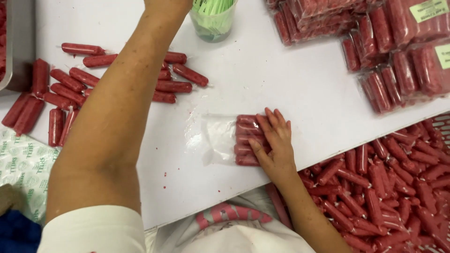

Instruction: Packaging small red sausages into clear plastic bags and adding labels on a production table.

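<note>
Keep your right hand (274, 140) spread flat on the bagged sausages (247, 139) while your left hand, hidden at twelve o'clock, reaches the cup (213, 21).

Clear bag (220, 138) of red sausages (246, 140), lying flat

I saw it on the white table, sausages stacked side by side at its right end, left part empty and crinkled.

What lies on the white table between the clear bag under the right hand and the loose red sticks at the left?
In the head view, only the person's left forearm crosses above that stretch; the white table there is otherwise bare except tiny red crumbs.
</note>
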